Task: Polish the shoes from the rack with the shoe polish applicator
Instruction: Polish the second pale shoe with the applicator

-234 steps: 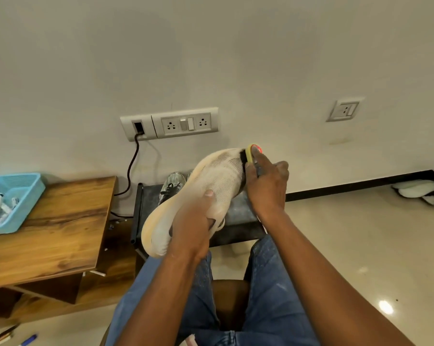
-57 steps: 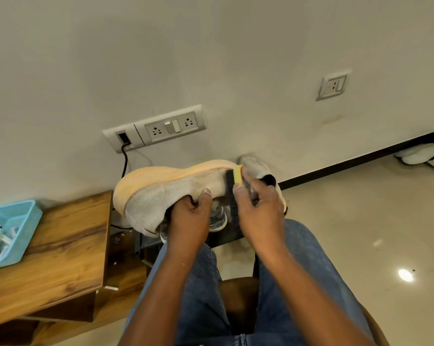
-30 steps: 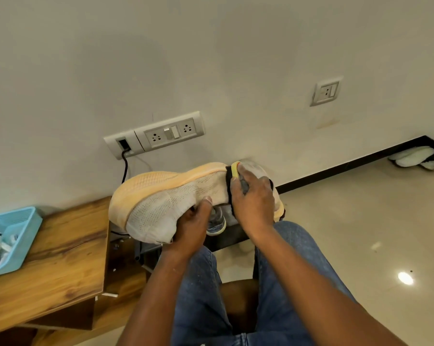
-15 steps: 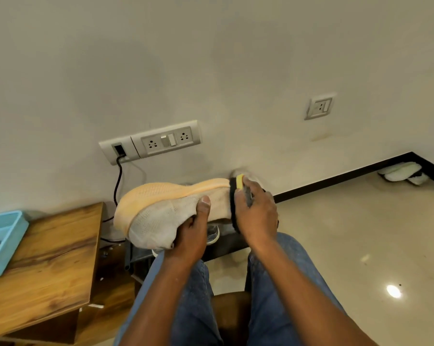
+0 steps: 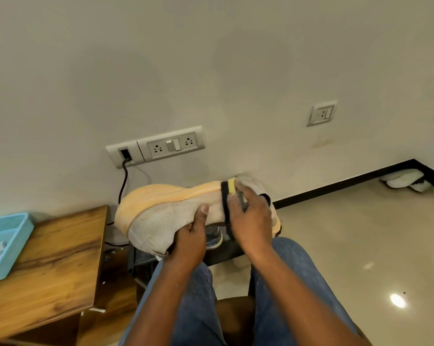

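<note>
A white mesh shoe (image 5: 161,216) with a peach sole lies on its side above my knees, toe to the left. My left hand (image 5: 189,238) grips its upper from below, thumb on the mesh. My right hand (image 5: 250,221) holds the shoe polish applicator (image 5: 227,196), a black pad with a yellow top, pressed against the shoe's side near the heel. Behind and under the shoe stands the dark shoe rack (image 5: 225,250) with another grey shoe (image 5: 213,237) on it, mostly hidden.
A wooden table (image 5: 51,265) stands at the left with a blue basket (image 5: 6,243) of small items. A wall socket strip (image 5: 158,146) has a black cable plugged in. White slippers (image 5: 405,181) lie on the tiled floor at far right.
Since a second ago the shoe and both hands stayed together; the applicator has slid slightly along the shoe's side near the heel. The view has tilted a little.
</note>
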